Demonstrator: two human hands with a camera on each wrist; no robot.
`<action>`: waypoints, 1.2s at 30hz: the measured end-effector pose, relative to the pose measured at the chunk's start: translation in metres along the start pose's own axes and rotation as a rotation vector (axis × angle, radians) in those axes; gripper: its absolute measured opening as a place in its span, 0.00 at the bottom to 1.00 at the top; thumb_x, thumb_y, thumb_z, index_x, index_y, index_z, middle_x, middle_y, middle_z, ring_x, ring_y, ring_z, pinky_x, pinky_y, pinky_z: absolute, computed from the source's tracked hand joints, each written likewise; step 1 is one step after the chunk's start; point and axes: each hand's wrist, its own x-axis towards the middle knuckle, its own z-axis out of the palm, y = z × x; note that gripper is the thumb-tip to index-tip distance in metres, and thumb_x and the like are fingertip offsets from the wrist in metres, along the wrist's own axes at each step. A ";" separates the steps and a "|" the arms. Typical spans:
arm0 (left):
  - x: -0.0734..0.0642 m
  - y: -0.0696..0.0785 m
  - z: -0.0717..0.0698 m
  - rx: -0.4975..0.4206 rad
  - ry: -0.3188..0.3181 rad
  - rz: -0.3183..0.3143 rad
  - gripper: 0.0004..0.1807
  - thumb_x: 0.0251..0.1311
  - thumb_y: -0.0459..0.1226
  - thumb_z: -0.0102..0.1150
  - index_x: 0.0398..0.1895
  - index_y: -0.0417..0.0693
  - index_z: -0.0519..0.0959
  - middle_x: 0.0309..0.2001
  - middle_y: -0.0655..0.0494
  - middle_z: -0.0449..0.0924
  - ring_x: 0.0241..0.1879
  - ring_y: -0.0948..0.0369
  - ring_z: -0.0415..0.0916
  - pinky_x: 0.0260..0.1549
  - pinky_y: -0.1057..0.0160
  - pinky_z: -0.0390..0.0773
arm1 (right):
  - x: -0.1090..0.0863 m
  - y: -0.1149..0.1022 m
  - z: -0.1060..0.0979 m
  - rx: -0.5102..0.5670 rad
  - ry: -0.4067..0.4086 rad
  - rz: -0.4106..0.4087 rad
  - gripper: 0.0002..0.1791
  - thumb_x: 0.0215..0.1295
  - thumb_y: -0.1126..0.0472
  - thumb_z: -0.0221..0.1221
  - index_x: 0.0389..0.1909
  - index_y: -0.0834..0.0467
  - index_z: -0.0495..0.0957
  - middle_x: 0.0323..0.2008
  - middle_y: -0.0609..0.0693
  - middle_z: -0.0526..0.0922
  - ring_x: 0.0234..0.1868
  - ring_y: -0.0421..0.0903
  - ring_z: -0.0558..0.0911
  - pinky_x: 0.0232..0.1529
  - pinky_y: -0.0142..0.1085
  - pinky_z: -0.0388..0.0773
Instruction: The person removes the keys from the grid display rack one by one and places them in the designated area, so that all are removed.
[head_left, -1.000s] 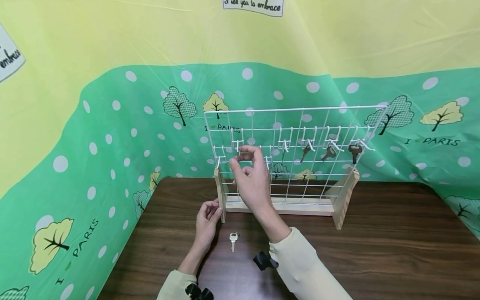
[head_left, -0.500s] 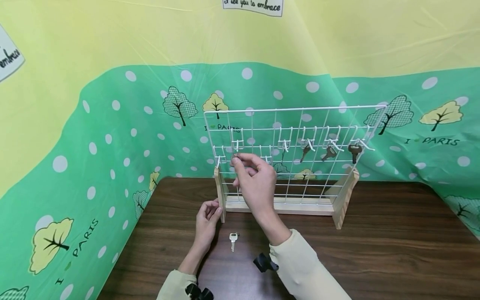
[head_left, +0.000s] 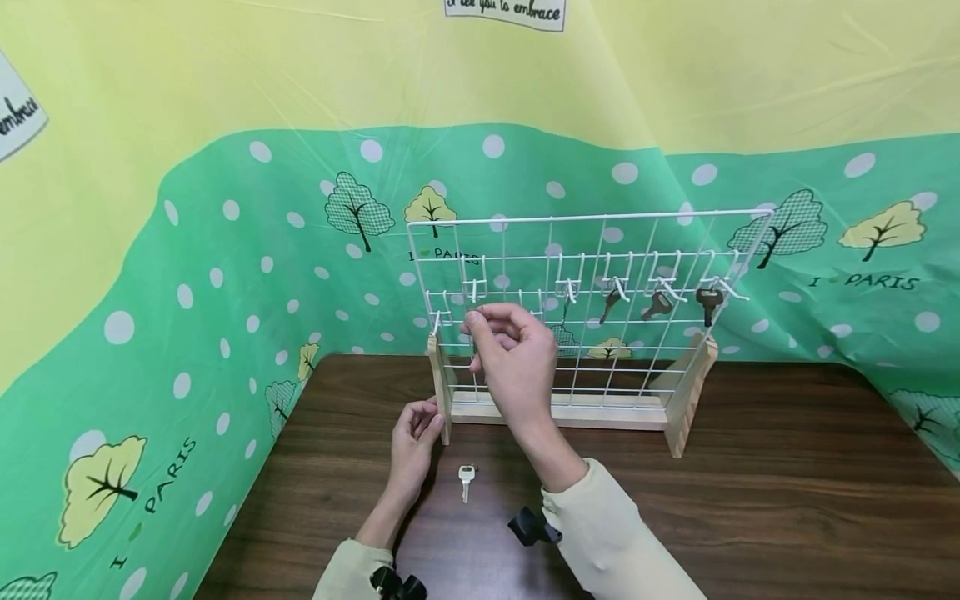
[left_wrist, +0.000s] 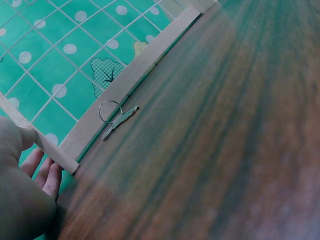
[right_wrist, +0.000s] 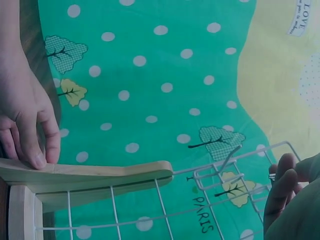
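A white wire grid rack [head_left: 592, 218] with wooden legs stands on the table. My left hand [head_left: 412, 446] holds its left wooden leg [head_left: 444, 392], thumb and fingers on opposite sides in the left wrist view. My right hand [head_left: 517, 358] is raised at the rack's left part, thumb and index together just under a white hook [head_left: 474, 290]. A small silvery metal piece [right_wrist: 272, 176] shows between those fingertips in the right wrist view; the fingers hide most of it, and I cannot tell what it is. A silver key [head_left: 467, 483] with a ring lies on the table before the rack.
Several white hooks run along the grid. Dark keys hang at the right: one key [head_left: 709, 307] at the end, another key [head_left: 658, 306] beside it, a third key [head_left: 611, 306] further left. The brown wooden table [head_left: 787, 517] meets a green and yellow printed cloth [head_left: 300, 250] behind.
My right hand's thumb and index, spread apart a second ago, have come together below the left hook, and the hand has shifted slightly right. The left hand and the key on the table stay put.
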 end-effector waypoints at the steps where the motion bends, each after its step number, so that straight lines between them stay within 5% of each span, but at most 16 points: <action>1: 0.000 0.000 0.000 -0.001 0.000 0.000 0.11 0.77 0.23 0.60 0.52 0.21 0.72 0.66 0.28 0.80 0.62 0.68 0.80 0.65 0.71 0.77 | 0.000 -0.001 0.000 0.001 0.000 -0.002 0.05 0.75 0.69 0.69 0.46 0.68 0.88 0.36 0.62 0.93 0.17 0.38 0.81 0.21 0.29 0.82; 26: 0.000 0.001 0.002 -0.022 0.001 -0.011 0.11 0.76 0.21 0.61 0.52 0.20 0.71 0.66 0.27 0.80 0.60 0.69 0.80 0.65 0.72 0.77 | -0.031 0.006 -0.022 0.045 -0.046 0.093 0.05 0.77 0.68 0.68 0.44 0.68 0.87 0.34 0.63 0.93 0.15 0.40 0.80 0.13 0.28 0.71; 36: -0.001 -0.001 0.000 -0.011 0.009 -0.024 0.11 0.76 0.23 0.61 0.53 0.21 0.72 0.66 0.32 0.81 0.67 0.56 0.79 0.66 0.71 0.77 | -0.048 0.021 -0.035 0.035 -0.050 0.184 0.05 0.77 0.69 0.67 0.42 0.69 0.85 0.31 0.61 0.92 0.15 0.40 0.80 0.12 0.28 0.71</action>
